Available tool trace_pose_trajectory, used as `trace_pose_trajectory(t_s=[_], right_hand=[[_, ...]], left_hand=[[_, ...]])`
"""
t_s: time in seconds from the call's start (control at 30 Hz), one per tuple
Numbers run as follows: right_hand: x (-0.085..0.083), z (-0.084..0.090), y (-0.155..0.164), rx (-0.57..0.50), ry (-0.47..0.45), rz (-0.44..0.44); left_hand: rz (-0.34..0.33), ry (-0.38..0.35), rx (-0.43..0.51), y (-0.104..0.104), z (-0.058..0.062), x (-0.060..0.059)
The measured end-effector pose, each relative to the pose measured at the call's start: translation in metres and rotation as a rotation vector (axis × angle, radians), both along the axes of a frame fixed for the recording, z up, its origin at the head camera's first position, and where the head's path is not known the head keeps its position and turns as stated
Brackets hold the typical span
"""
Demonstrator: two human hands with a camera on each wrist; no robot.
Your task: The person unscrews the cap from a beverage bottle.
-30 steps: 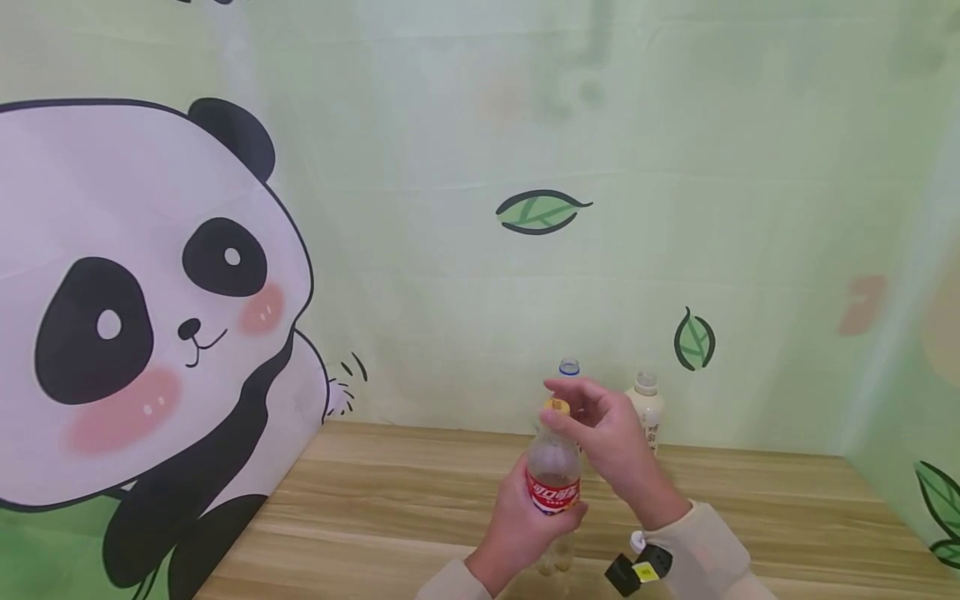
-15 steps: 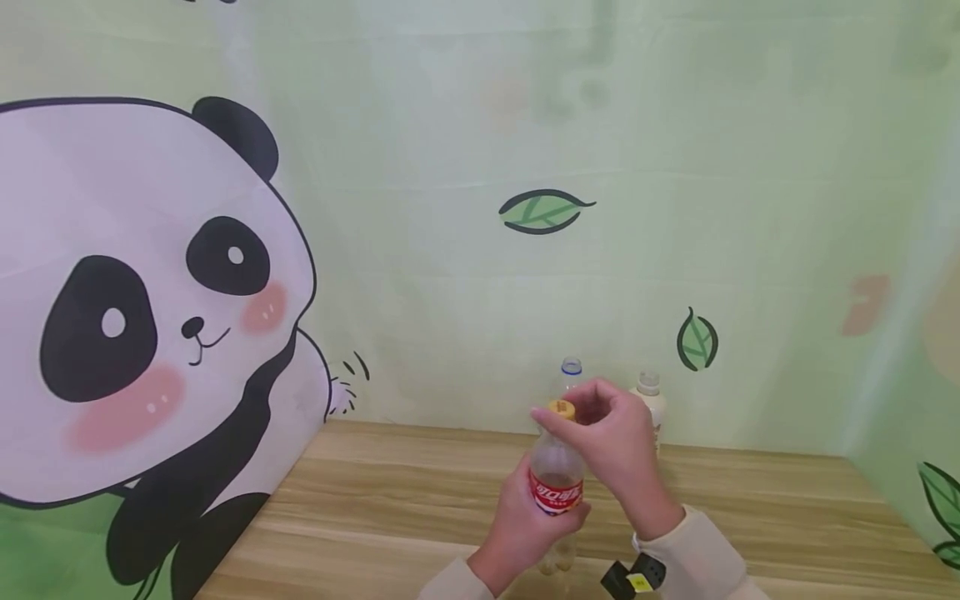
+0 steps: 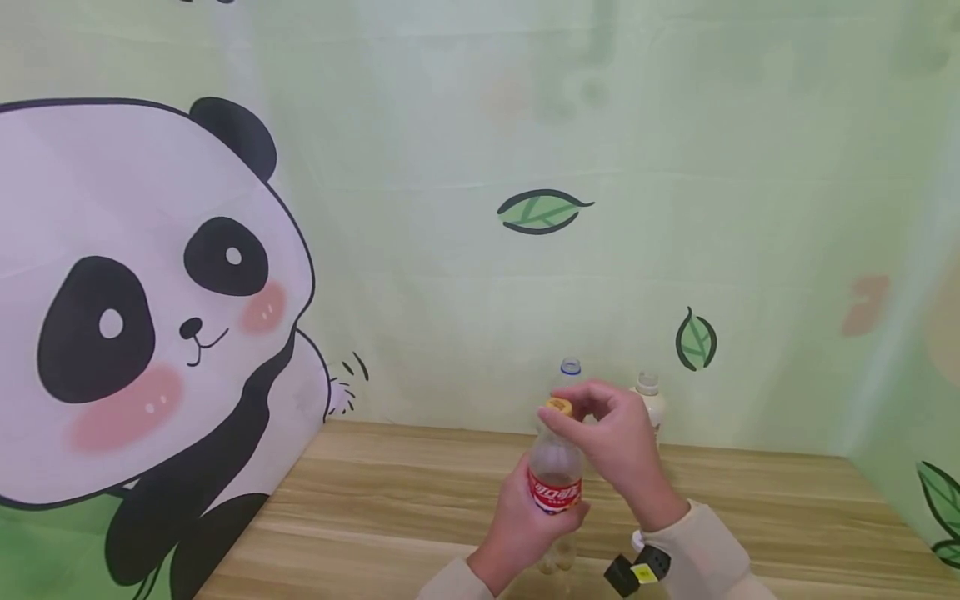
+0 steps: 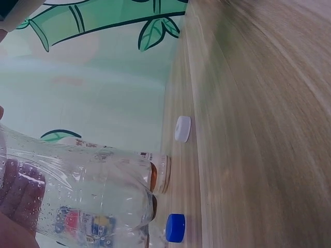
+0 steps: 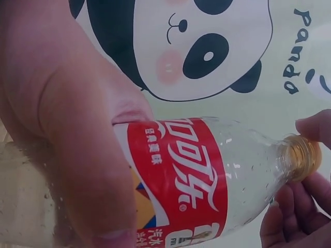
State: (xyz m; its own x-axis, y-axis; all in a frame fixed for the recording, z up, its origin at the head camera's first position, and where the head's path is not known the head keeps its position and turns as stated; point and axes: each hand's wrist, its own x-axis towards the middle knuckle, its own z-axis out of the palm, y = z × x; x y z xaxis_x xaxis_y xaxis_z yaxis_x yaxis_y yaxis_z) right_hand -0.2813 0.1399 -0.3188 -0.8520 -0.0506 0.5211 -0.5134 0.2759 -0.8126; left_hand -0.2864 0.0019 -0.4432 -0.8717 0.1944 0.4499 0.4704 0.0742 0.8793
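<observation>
The clear cola bottle (image 3: 555, 475) with its red label stands upright over the near edge of the wooden table (image 3: 360, 508), and the left hand (image 3: 517, 525) grips it round the lower body, fingers and thumb curled about the plastic (in the right wrist view the thumb lies right across the edge of the label). Up top, the yellow cap (image 3: 558, 407) sits on the neck, and the right hand (image 3: 618, 442) is on it, thumb and fingertips pinching the cap from the side, the other fingers bent loosely above. A little pale liquid shows at the bottle's base; the upper part looks empty and beaded with droplets.

Just behind, near the back wall, two more bottles stand open: a clear bottle (image 3: 570, 371) with a blue neck ring and a white bottle (image 3: 651, 404), partly hidden by the right hand. The left wrist view picks out a white cap (image 4: 182, 128) and a blue cap (image 4: 175, 228) lying loose on the tabletop, apart from each other. Green backdrop (image 3: 675, 167) all round, a big cartoon panda (image 3: 142, 317) on the left.
</observation>
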Motion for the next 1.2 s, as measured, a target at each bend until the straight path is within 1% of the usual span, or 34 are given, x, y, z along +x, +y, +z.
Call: trace_pose_trajectory(t_s=[0.3,0.5,0.63,0.73,0.83,0.9,0.97,1.07,1.2], right_hand=[[-0.005,-0.001,0.003,0.026,0.030,0.089],[-0.006,-0.002,0.003,0.023,0.013,0.136],[-0.005,-0.002,0.002,0.003,-0.008,0.146],[-0.003,-0.001,0.000,-0.012,-0.046,0.097],[0.000,0.000,-0.002,-0.012,-0.077,0.010],[0.002,0.001,-0.003,0.004,-0.084,-0.046],[0.004,0.002,-0.004,0.014,-0.078,-0.080],[0.005,0.002,-0.005,0.021,-0.065,-0.096],[0.004,0.002,-0.004,0.017,-0.051,-0.074]], left_hand=[[0.022,0.028,0.009,0.000,0.001,0.001],[0.022,0.025,0.008,-0.001,0.000,0.001],[0.021,0.022,0.008,-0.001,0.000,0.000],[0.016,0.023,0.011,-0.001,0.000,0.000],[0.015,0.029,0.012,-0.001,-0.001,-0.001],[0.015,0.036,0.011,-0.001,-0.001,-0.001],[0.014,0.041,0.010,-0.001,-0.002,-0.002],[0.005,0.041,0.011,-0.001,-0.003,-0.003],[0.001,0.032,0.016,-0.002,-0.004,-0.003]])
